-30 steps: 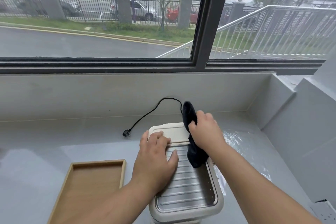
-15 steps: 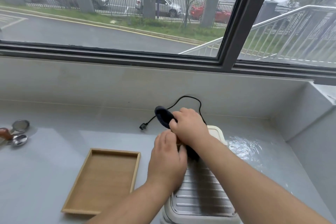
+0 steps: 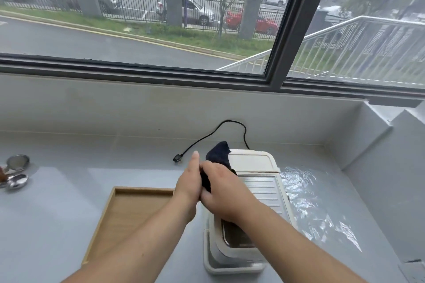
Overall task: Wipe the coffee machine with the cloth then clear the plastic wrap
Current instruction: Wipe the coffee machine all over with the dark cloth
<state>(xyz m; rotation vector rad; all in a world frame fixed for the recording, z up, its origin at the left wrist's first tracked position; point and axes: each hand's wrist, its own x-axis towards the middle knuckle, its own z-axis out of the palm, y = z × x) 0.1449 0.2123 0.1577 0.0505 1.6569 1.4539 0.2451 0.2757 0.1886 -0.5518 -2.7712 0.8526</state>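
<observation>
Likely for wiping the coffee machine (image 3: 259, 181), the cloth (image 3: 218, 153) is clamped in the right hand (image 3: 222, 192), braced by the straight-fingered left hand (image 3: 187, 185).

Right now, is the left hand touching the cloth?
Touching. Head view: the cloth is sandwiched between the flat left hand and the gripping right hand.

Over the left edge of the cream coffee machine (image 3: 259, 187): right hand (image 3: 223, 193) clenched round a dark cloth (image 3: 218, 153), left hand (image 3: 187, 187) pressed against the cloth from the left, its fingers hidden. Behind the machine, a black power cord (image 3: 207, 136), plug lying loose. Just left of the machine, a wooden tray (image 3: 128, 216); far left of it, metal strainers (image 3: 17, 172). Just right of it, crinkled plastic wrap (image 3: 310, 202) lying flat.
</observation>
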